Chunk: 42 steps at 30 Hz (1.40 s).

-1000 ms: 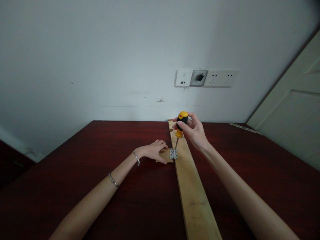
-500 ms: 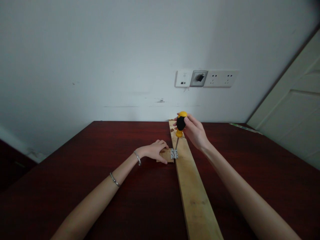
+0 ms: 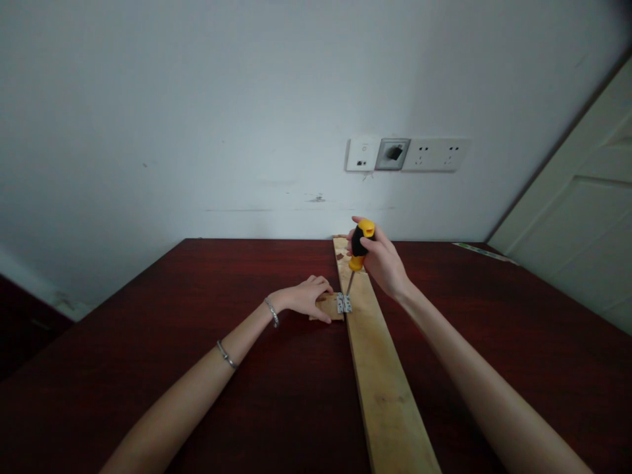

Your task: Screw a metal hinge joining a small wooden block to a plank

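My right hand [image 3: 384, 258] is closed around the yellow and black handle of a screwdriver [image 3: 363, 242]. The shaft slants down, its tip at the upper part of a silver metal hinge [image 3: 344, 303]. One leaf of the hinge lies on a long wooden plank [image 3: 378, 359], the other on a small wooden block [image 3: 330, 307] to the left. My left hand [image 3: 310, 296] grips that block between thumb and fingers, keeping it against the plank's left edge. Whatever screw sits under the tip is too small to make out.
The plank runs across a dark red wooden table [image 3: 257, 408] towards the white wall [image 3: 247, 118]. Sockets and switches [image 3: 437, 155] are set in the wall above. A thin printed strip [image 3: 484, 253] lies at the back right, near a white door [image 3: 582, 217].
The screwdriver's handle has tilted slightly further right, and my right hand has turned a little around it. My left hand, the block and the plank stay where they were.
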### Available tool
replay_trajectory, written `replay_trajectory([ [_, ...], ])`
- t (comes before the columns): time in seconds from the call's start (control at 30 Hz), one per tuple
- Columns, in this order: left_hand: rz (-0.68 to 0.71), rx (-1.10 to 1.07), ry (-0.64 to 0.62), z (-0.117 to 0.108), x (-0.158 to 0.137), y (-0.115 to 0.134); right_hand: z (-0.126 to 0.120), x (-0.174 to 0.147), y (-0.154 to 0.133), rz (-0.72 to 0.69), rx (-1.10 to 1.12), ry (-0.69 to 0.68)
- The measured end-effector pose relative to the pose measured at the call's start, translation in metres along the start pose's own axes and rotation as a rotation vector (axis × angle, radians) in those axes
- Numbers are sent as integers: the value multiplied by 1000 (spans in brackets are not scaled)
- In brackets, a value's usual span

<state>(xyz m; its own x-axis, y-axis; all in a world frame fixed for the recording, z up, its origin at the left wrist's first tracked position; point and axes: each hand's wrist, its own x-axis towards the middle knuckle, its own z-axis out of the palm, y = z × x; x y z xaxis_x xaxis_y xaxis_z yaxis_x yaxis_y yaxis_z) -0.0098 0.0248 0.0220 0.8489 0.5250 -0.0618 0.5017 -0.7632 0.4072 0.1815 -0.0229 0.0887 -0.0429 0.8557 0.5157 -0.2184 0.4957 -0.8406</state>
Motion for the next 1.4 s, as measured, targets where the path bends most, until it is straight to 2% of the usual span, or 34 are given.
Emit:
replay_trajectory([
  [0.23,-27,-4,-6,2,0,-2,7,-1,-5,-57,-128,53],
  [0.5,-33,-4,-7,2,0,-2,8,-3,-1,-94,-139,69],
  [0.7,-12,-6,-17,0,0,1,2,0,9,-12,24,4],
  [0.8,-16,-7,-16,0,0,1,2,1,10,5,-26,32],
  [1.07,-28,-5,-11,1,0,-1,8,0,6,-134,-118,71],
  [1.17,-23,-4,-13,1,0,-1,11,0,6,-115,-104,61],
  [1.33,-18,10,-18,0,0,1,9,1,9,-101,-213,81],
  [1.4,-10,7,-17,1,1,0,7,2,12,-72,-160,52],
])
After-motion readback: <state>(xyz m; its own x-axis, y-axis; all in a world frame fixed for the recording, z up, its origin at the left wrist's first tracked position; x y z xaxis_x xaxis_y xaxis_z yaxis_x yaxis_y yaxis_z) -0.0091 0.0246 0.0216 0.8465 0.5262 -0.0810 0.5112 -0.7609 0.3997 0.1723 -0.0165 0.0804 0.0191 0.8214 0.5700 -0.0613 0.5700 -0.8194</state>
